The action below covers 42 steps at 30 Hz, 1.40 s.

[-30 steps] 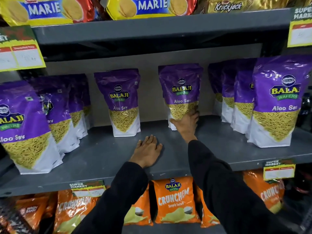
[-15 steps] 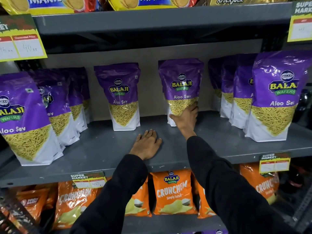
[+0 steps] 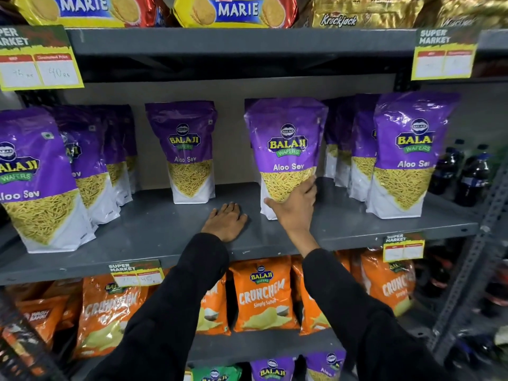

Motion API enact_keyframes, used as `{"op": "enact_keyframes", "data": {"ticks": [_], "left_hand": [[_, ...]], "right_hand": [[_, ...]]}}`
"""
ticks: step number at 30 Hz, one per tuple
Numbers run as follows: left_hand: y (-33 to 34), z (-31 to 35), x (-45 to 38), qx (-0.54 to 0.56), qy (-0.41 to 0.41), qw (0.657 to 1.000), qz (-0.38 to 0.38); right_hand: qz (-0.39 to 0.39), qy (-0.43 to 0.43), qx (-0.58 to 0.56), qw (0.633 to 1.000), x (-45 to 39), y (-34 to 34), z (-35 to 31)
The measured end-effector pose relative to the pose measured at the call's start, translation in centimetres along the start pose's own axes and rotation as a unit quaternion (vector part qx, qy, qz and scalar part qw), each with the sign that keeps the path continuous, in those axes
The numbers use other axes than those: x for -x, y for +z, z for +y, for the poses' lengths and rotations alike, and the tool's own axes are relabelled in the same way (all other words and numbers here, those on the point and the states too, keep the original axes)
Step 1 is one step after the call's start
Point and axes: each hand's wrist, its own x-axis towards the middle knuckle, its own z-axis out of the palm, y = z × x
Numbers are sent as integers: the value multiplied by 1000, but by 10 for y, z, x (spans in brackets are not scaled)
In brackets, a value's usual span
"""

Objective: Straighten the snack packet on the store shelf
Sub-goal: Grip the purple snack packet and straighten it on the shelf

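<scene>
A purple Balaji Aloo Sev snack packet [image 3: 286, 141] stands upright on the grey middle shelf [image 3: 154, 229], nearer the front edge than its neighbour. My right hand [image 3: 295, 206] grips its lower front, thumb on the left side and fingers round the right. My left hand [image 3: 225, 222] lies flat, palm down, on the bare shelf just left of the packet, touching no packet.
Another Aloo Sev packet [image 3: 187, 149] stands further back to the left. Rows of the same packets fill the left [image 3: 33, 182] and right [image 3: 406, 158] ends. Orange Crunchem bags [image 3: 262, 295] sit below, biscuit packs [image 3: 233, 9] above, dark bottles [image 3: 472, 174] at far right.
My right hand has drawn the Aloo Sev packet forward from the back of the shelf toward the front edge. My left hand has stayed flat on the shelf.
</scene>
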Motion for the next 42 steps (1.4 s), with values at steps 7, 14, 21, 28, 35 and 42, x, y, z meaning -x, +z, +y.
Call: {"op": "enact_keyframes", "data": {"ticks": [7, 14, 21, 28, 35, 42], "left_hand": [[-2, 3, 1, -10, -8, 1000, -7], [-2, 2, -1, -14, -5, 1000, -4], [-2, 1, -2, -18, 1, 1000, 6], [-3, 3, 0, -18, 4, 1000, 9], [-2, 3, 1, -14, -2, 1000, 7], [-4, 6, 2, -23, -3, 1000, 5]], "right_hand": [[-1, -4, 6, 1000, 23, -23, 1], [15, 9, 9, 1000, 30, -28, -2], [30, 16, 10, 999, 36, -23, -8], [27, 7, 11, 1000, 38, -28, -5], [49, 13, 24, 998, 49, -29, -7], [40, 17, 8, 999, 47, -26, -10]]}}
